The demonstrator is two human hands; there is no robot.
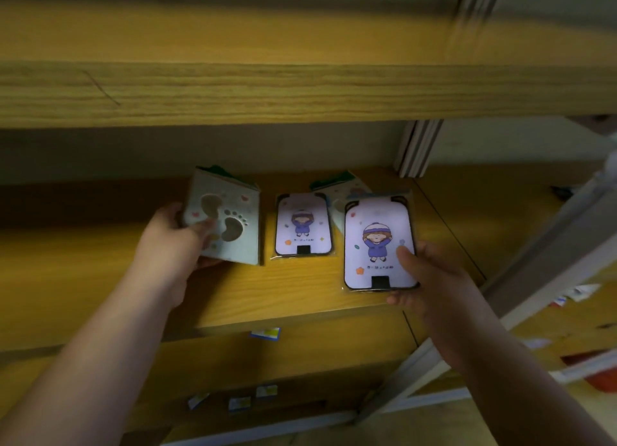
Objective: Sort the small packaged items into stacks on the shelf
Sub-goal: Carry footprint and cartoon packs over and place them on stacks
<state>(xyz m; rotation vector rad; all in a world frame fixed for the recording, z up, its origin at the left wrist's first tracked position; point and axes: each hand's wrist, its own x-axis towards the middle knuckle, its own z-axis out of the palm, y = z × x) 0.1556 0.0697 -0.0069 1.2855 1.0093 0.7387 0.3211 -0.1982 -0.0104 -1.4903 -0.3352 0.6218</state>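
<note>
"Where were the packs?"

"The left hand held a pale pack with footprint holes over the wooden shelf. The right hand gripped a cartoon-girl pack by its lower right corner. A matching pack lay flat between them, and another pale pack peeked out behind."

"What could go wrong?"

"The girl pack hung near the shelf's front edge. Its wrap looked shiny, so it might slip and fall. No boxes or bins showed there."
</note>
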